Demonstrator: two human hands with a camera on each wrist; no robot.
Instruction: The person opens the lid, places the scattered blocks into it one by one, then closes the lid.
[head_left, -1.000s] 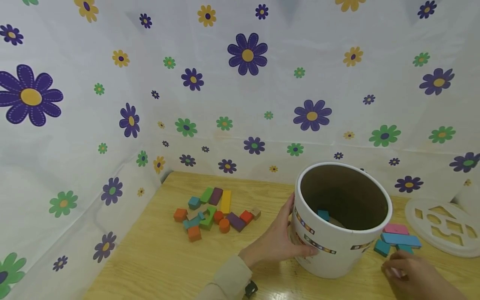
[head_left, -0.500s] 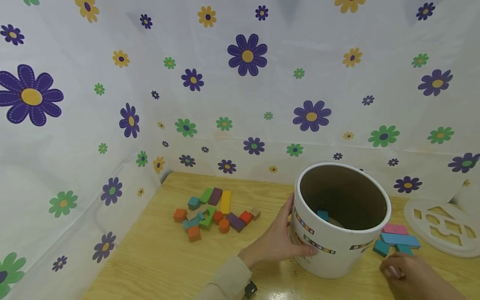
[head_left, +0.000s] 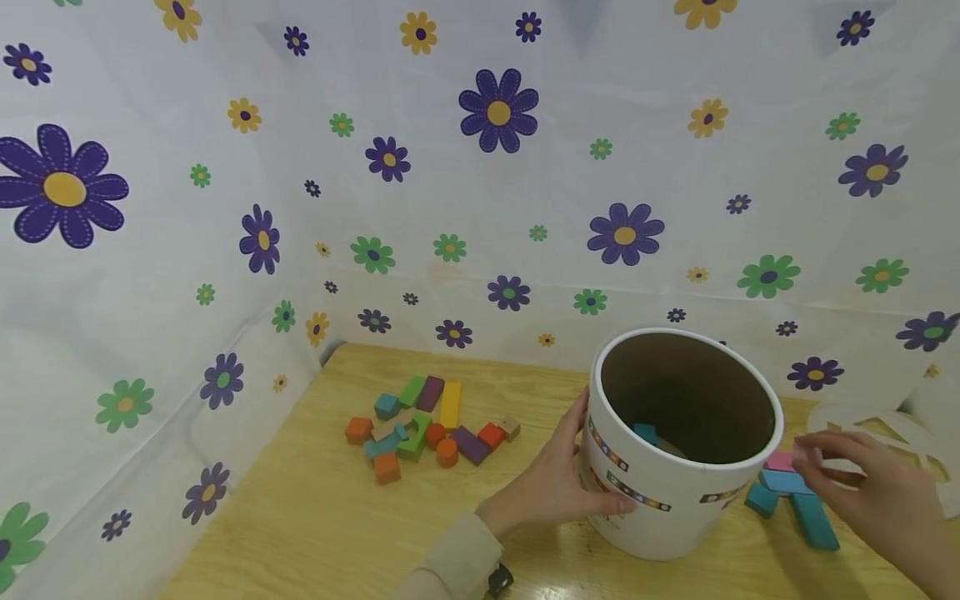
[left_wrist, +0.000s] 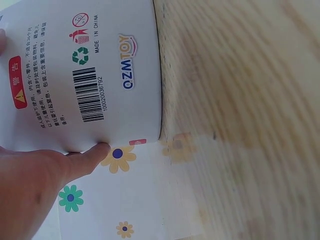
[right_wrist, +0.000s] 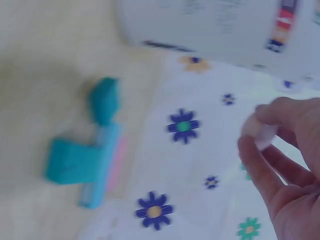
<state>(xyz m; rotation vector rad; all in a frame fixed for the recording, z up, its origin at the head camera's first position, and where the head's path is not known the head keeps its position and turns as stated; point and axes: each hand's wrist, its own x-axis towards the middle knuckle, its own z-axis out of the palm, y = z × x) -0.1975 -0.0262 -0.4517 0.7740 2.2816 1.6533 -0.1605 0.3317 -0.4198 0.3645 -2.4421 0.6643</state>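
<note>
My left hand grips the side of a white cylindrical bucket, thumb in front and fingers round the far left side. The left wrist view shows the bucket's printed label and its bottom edge near the table. A teal block shows inside it. My right hand, raised right of the bucket, pinches a small pale block, partly covered by the fingers. Below that hand lie a pink block, a light-blue bar, a small teal block and a longer teal block.
Several coloured blocks lie in a group on the left of the wooden table, among them a yellow bar and an orange cube. Behind the right hand is a white lid with shaped holes. A flowered cloth hangs round the table.
My right hand has risen from the table and moved right and away from me, the pale block still pinched. The longer teal block below it now shows fully. The left hand and bucket stay put.
</note>
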